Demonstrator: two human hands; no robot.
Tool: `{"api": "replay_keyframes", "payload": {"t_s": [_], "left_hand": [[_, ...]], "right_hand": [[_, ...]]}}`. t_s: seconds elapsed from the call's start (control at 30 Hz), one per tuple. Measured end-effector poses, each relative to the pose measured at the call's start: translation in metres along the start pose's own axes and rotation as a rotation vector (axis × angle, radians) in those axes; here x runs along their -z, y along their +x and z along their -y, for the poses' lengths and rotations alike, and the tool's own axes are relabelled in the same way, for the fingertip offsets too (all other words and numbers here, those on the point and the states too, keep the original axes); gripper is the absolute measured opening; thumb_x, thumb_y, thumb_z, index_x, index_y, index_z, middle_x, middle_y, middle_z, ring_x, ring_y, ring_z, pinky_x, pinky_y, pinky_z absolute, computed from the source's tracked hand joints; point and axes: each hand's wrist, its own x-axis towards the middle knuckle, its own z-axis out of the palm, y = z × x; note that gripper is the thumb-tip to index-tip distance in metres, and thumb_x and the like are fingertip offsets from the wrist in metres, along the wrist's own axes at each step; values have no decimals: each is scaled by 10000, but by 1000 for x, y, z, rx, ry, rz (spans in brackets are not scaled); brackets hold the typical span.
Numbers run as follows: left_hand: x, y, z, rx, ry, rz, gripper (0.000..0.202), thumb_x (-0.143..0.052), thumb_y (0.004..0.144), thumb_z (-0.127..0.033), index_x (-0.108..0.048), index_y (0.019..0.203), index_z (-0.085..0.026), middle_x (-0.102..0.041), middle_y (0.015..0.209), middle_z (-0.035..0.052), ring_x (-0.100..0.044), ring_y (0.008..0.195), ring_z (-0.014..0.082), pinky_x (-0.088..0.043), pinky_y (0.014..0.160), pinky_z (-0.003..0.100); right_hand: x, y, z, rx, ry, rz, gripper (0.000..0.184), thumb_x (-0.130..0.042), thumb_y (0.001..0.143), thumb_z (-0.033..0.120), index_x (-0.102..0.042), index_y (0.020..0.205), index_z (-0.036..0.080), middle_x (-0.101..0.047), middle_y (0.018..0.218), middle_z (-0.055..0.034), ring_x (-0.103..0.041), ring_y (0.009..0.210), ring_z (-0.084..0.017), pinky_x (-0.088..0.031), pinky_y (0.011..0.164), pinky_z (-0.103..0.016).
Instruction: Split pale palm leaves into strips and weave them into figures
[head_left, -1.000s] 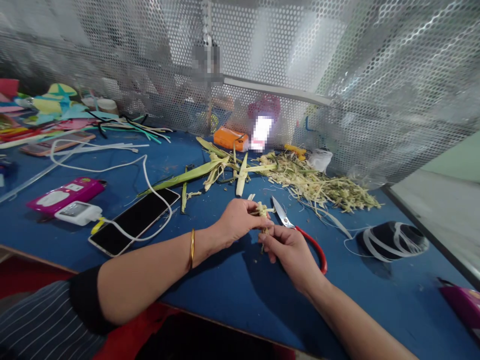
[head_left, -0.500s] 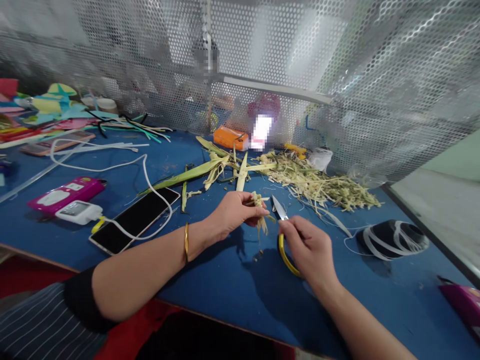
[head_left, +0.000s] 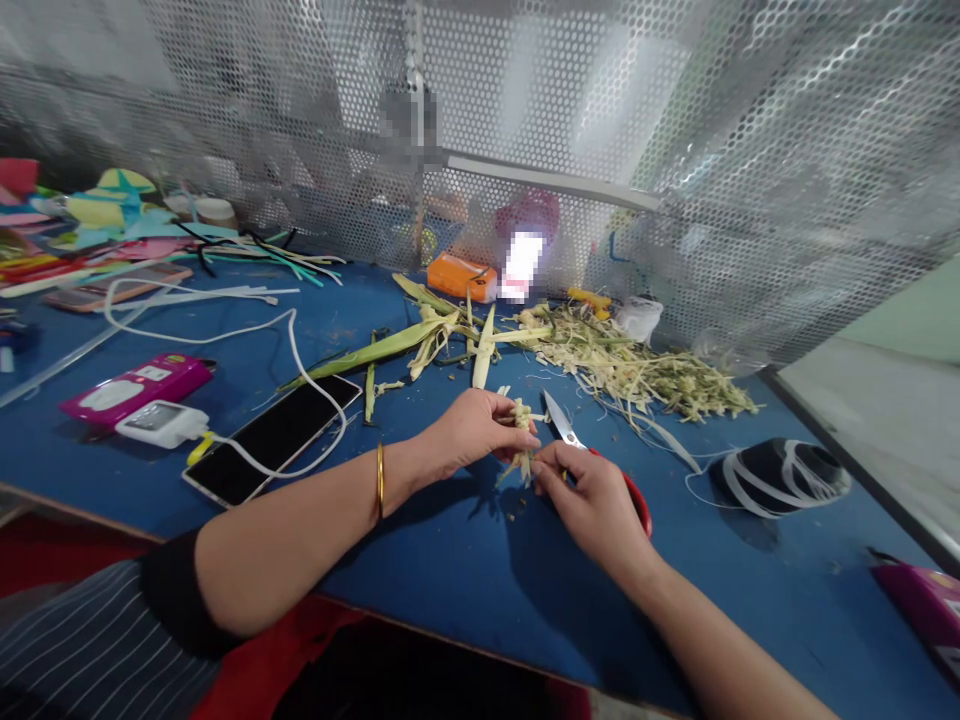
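Observation:
My left hand point(head_left: 484, 428) is closed around a small knotted piece of dried corn husk point(head_left: 522, 412), whose frayed ends hang below the fingers. Thumb and forefinger of my right hand point(head_left: 581, 490) pinch at those loose ends from the right. Scissors point(head_left: 564, 420) point away from me just beyond the right fingers, with a red handle loop showing past the back of the hand. The rest of their handles is hidden by the hand, so whether it still carries them cannot be made out.
Husk leaves point(head_left: 375, 350) and a pile of shredded husk point(head_left: 637, 365) lie toward the perforated metal screen point(head_left: 540, 120). On the left are a dark phone point(head_left: 262, 450), a white cable and a magenta pack point(head_left: 139, 388). A thread spool point(head_left: 780, 478) lies at the right.
My right hand has moved left to the husk's loose ends. The scissors have turned, showing the red loop on the right instead of the yellow one below. The knotted piece has shifted slightly.

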Motion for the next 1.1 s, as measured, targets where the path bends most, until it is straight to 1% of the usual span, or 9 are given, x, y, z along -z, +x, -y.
{"api": "replay_keyframes", "payload": {"t_s": [0.1,0.17,0.23,0.37,0.57,0.73,0.83,0.93,1.1], "left_hand": [[0,-3,-5,35,-46,-1,248,-797,626,-323,-685,744,-135,-644,671,22,-566,597,109,-461,640,277],[-2,-5,-9,67,-100,-11,306,-746,691,-428,-667,702,-132,-644,672,37,-574,607,113,-464,667,287],[-3,-7,-11,104,-165,-22,342,-721,711,-470,-657,683,-135,-642,683,39,-571,613,111,-459,668,284],[-6,-5,-9,142,-220,-77,286,-827,605,-341,-668,725,-136,-624,688,8,-548,605,94,-443,646,263],[-6,-2,-4,112,-197,-164,217,-817,591,-253,-637,628,-137,-611,609,8,-546,550,97,-463,658,294],[-3,-2,-5,159,-152,-111,210,-812,591,-266,-650,625,-137,-618,595,14,-548,537,103,-455,642,298],[-1,-3,-8,174,-176,-62,255,-806,620,-339,-654,644,-136,-644,646,30,-572,574,109,-457,662,287],[0,-6,-11,151,-231,-37,294,-773,668,-406,-644,653,-142,-645,670,31,-572,595,108,-450,654,272],[-5,-8,-8,111,-292,-60,224,-819,601,-262,-652,688,-142,-612,654,-7,-546,603,92,-456,680,261]], "right_hand": [[-2,0,-2,-23,27,-81,245,-504,874,282,-577,652,208,-588,578,26,-515,547,-129,-360,551,-237],[-3,0,-2,-12,15,-134,237,-504,874,280,-591,665,209,-596,583,25,-530,558,-134,-370,565,-238],[-3,0,-3,15,-25,-160,225,-509,872,270,-599,673,213,-605,584,24,-544,572,-141,-377,589,-245],[-4,-1,-3,65,-100,-156,198,-518,884,261,-613,714,224,-638,628,15,-574,638,-163,-385,648,-264],[-5,0,-1,157,-164,-103,221,-476,906,208,-550,699,223,-608,635,9,-544,631,-161,-371,658,-277],[-7,-1,-2,239,-189,-69,236,-465,892,163,-527,671,219,-606,626,5,-540,609,-157,-373,685,-289],[-7,-2,-3,182,-138,-101,233,-477,905,195,-538,682,224,-596,610,18,-531,605,-155,-374,682,-283],[-8,-3,-3,128,-109,-148,208,-505,903,232,-553,701,229,-614,627,15,-555,654,-169,-378,677,-281],[-10,-3,-3,157,-127,-122,230,-500,914,243,-562,693,230,-610,604,23,-542,601,-158,-389,693,-291]]}}
